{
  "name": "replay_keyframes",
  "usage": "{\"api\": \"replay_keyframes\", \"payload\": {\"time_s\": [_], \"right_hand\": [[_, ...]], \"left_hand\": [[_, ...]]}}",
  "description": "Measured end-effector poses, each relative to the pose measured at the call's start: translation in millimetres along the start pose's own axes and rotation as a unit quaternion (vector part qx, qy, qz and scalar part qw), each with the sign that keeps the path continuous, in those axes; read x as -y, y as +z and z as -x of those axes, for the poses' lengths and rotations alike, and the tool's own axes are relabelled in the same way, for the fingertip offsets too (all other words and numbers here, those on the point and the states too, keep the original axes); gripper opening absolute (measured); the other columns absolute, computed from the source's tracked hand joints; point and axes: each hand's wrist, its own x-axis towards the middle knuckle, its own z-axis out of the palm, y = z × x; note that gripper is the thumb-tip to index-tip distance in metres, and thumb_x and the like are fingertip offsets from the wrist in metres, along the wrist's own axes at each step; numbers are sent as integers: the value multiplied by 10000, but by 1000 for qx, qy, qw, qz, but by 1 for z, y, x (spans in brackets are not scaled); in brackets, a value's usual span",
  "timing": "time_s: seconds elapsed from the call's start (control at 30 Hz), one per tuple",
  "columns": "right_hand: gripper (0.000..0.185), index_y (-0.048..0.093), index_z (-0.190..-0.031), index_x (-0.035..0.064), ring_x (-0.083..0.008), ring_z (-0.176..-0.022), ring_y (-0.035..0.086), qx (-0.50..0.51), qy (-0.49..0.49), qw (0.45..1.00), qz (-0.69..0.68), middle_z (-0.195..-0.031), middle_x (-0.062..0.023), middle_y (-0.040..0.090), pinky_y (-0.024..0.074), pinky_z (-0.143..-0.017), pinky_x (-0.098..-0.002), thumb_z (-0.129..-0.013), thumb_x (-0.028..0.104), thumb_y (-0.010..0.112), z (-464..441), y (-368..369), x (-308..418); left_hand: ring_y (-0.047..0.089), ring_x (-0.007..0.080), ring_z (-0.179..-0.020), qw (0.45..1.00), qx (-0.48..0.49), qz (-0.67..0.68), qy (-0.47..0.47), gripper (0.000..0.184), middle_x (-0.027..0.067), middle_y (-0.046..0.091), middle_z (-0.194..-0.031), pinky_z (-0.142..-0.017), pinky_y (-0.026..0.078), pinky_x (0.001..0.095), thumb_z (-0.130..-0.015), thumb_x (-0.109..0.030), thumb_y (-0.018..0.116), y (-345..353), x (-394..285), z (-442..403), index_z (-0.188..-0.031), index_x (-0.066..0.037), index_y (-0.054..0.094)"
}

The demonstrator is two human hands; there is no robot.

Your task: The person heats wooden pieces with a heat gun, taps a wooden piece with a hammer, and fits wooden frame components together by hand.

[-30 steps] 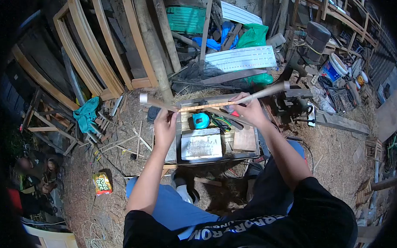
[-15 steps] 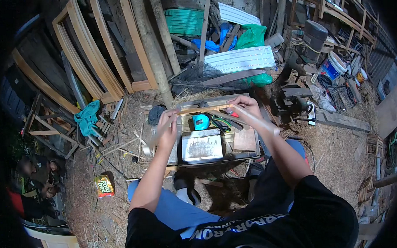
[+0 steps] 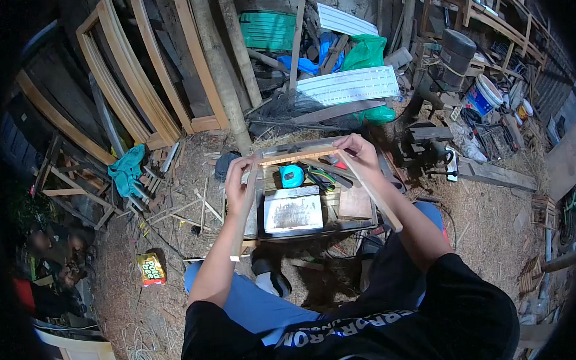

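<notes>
Both hands hold a three-sided frame of thin wooden strips (image 3: 300, 157) over a low worktable (image 3: 255, 229). The frame's crosspiece has a row of marks or notches along it, and its two side strips run back toward my body. My left hand (image 3: 238, 178) is closed round the left corner, and my right hand (image 3: 359, 153) pinches the right corner. Just below the crosspiece sit a turquoise tape measure (image 3: 292, 176) and green-handled pliers (image 3: 323, 179). Closer to me are a worn whitish block (image 3: 293, 213) and a flat brown wood piece (image 3: 355, 203).
A snack packet (image 3: 151, 269) lies on the sawdust-covered floor to the left. Wooden frames (image 3: 129, 71) lean at the back left. A vise-like metal tool (image 3: 429, 140) and a paint bucket (image 3: 485, 94) stand right. Another person (image 3: 59, 251) is at the far left.
The side strips, blurred before, are now sharp; their near ends have swung, the left one downward and right, the right one downward. Both hands keep their grip near the corners.
</notes>
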Motion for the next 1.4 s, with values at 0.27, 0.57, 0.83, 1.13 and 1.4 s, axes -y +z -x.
{"api": "replay_keyframes", "payload": {"time_s": [0.27,0.57,0.83,1.13,1.4], "right_hand": [[186,590,-912,26,-143,-1061,643,19,-20,1000,-5,-1107,-88,666,577,-876,-272,-881,-54,756,0,0,-2],[208,651,-1006,8,-127,-1013,668,29,-8,999,23,-1104,-90,690,557,-910,-277,-867,-43,797,2,2,-7],[236,723,-1106,15,-115,-890,679,30,23,991,132,-967,-49,746,550,-829,-287,-890,64,803,2,8,-11],[340,635,-1244,-46,-183,-1097,674,69,61,991,97,-1179,-125,735,497,-997,-338,-940,68,739,-1,8,-12],[375,626,-1262,-42,-218,-1154,660,96,95,982,129,-1225,-141,718,484,-1039,-368,-951,129,747,2,12,-9]], "left_hand": [[661,257,-1076,1000,6,8,-2,240,146,645,-1145,-956,532,336,-908,20,714,-7,0,0,-1138,20,646],[660,245,-1061,999,6,-34,-14,194,139,660,-1108,-932,529,326,-921,11,708,-13,-14,0,-1110,28,666],[678,195,-926,996,21,-54,-67,145,118,661,-1023,-827,541,291,-961,-5,685,-12,6,8,-1094,38,648],[667,132,-836,946,55,212,-240,220,62,686,-986,-759,545,273,-992,19,640,-7,22,16,-1209,36,606],[673,124,-793,889,72,263,-368,195,36,707,-950,-738,558,298,-1057,-227,625,-16,28,20,-1105,-43,671]]}}
